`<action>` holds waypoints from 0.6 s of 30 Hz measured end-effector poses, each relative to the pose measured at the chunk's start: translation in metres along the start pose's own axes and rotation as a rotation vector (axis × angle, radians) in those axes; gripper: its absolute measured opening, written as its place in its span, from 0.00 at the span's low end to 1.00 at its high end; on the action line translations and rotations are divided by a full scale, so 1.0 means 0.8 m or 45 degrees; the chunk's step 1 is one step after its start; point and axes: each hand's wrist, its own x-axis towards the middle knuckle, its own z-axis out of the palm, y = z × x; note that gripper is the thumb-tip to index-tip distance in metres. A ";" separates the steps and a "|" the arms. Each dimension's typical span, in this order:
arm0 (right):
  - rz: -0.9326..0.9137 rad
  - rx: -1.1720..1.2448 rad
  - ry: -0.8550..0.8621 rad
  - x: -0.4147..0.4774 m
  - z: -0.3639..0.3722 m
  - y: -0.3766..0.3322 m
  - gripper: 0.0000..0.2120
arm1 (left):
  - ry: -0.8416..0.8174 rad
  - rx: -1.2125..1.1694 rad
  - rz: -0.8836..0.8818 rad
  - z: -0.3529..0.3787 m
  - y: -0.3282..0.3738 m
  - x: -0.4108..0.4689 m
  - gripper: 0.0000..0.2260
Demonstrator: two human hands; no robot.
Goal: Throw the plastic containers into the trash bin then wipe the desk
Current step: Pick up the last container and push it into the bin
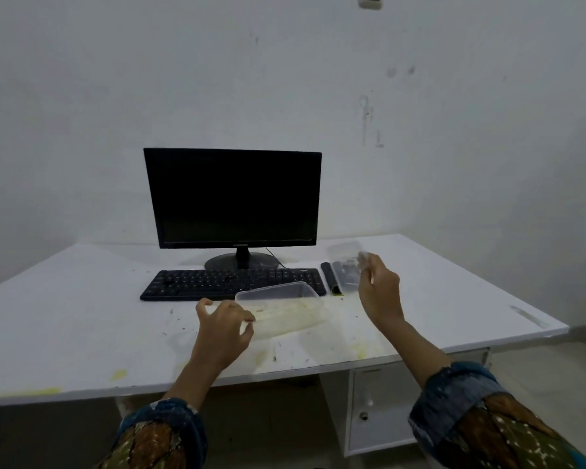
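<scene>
left hand (224,324) fingers (248,319) curled round the end of a clear plastic container (285,308) over the stained white bench (82,299), right hand (379,287) pinching a blurred second container (347,265) beside the keyboard (217,282)

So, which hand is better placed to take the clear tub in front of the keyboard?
Left: the left hand is curled right beside the clear tub, while the right hand is raised, pinching another clear plastic piece.

Dim, flat indoor light with a cool grey cast.
Motion blur smears the right hand (379,289); worktop (82,316) edges bow outward.
</scene>
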 end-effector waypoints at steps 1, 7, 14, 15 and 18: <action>0.095 0.107 0.026 0.003 0.008 -0.005 0.14 | -0.001 -0.024 -0.023 0.000 -0.008 0.000 0.09; 0.574 0.570 0.070 0.017 0.061 -0.016 0.15 | -0.051 -0.132 -0.247 0.000 -0.048 -0.006 0.02; 0.924 1.005 0.131 0.034 0.098 0.003 0.24 | -0.164 -0.583 -0.539 -0.003 -0.070 -0.003 0.12; 0.972 1.012 0.091 0.033 0.105 0.006 0.23 | -0.167 -0.697 -0.603 -0.004 -0.069 -0.002 0.13; 1.066 0.932 -0.051 0.025 0.129 0.018 0.17 | -0.178 -0.830 -0.772 -0.002 -0.064 0.006 0.17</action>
